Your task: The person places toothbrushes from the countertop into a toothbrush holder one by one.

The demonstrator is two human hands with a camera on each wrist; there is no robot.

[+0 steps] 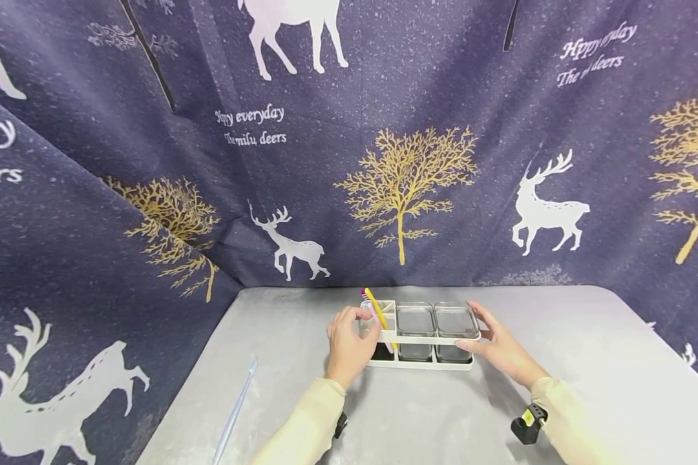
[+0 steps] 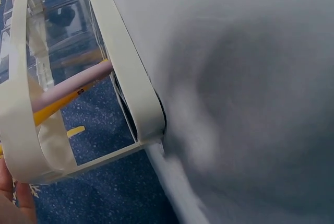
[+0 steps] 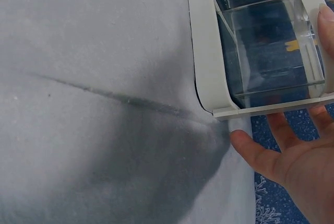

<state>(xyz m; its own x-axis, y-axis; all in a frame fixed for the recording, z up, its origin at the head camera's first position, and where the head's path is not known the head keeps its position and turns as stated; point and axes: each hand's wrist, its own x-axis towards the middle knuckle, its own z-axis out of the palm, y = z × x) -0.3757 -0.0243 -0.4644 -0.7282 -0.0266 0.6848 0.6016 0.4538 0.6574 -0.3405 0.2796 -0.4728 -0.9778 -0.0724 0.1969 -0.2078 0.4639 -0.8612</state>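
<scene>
A white toothbrush holder (image 1: 419, 340) with an upper and a lower rail stands on the grey table. Two clear cups (image 1: 415, 320) fill its middle and right slots. A yellow toothbrush (image 1: 376, 307) and a lilac-handled one (image 2: 73, 84) lean in the left compartment. My left hand (image 1: 349, 345) grips the holder's left end, thumb in front near the brushes. At the other end my right hand (image 1: 503, 352) holds the upper rail, thumb at the front and fingers around the side. In the right wrist view, one finger (image 3: 255, 151) is apart from the frame's lower corner.
A light blue toothbrush (image 1: 235, 410) lies on the grey tabletop (image 1: 419, 413) at the left. Dark blue cloth (image 1: 302, 181) printed with deer and trees hangs behind the table and on its left side. A black wrist camera (image 1: 526, 426) sits on my right wrist.
</scene>
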